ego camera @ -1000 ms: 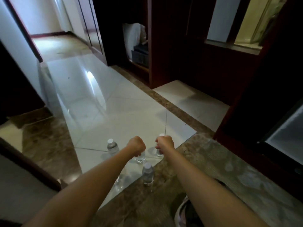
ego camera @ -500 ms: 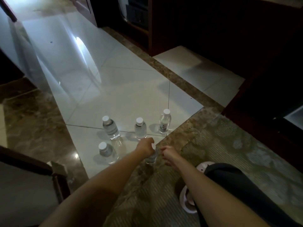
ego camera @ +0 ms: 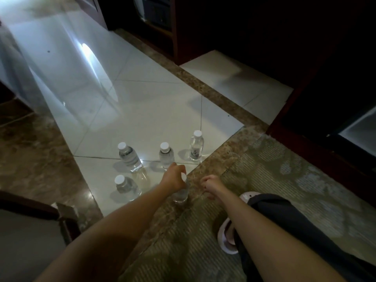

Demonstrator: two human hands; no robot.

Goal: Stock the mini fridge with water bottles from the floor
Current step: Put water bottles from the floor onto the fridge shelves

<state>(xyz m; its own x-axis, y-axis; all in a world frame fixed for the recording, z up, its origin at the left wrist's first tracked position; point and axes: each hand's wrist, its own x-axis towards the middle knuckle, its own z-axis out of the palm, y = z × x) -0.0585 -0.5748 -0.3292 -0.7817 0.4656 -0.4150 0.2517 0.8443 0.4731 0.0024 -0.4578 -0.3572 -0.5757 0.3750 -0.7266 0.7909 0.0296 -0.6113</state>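
Note:
Several clear water bottles with white caps stand on the pale floor tiles: one at the left (ego camera: 129, 158), one in the middle (ego camera: 166, 155), one at the right (ego camera: 196, 145) and one nearer on the left (ego camera: 124, 185). My left hand (ego camera: 173, 178) grips the top of the nearest bottle (ego camera: 181, 193), which stands upright on the brown marble strip. Just to its right, my right hand (ego camera: 211, 185) hovers with loosely curled fingers and holds nothing. A pale panel (ego camera: 360, 129) in the dark cabinet at the right edge may be the mini fridge.
Dark wooden cabinets (ego camera: 264, 33) line the far side and the right. A patterned carpet (ego camera: 284, 180) lies under my arms. My dark trouser leg (ego camera: 284, 216) and a pale slipper (ego camera: 225, 237) are at the lower right. A dark furniture edge (ego camera: 30, 204) sits at the lower left.
The view has tilted down towards the floor. Both hands have drawn back from the far bottles; my left hand now grips the nearest bottle and my right hand hangs free beside it.

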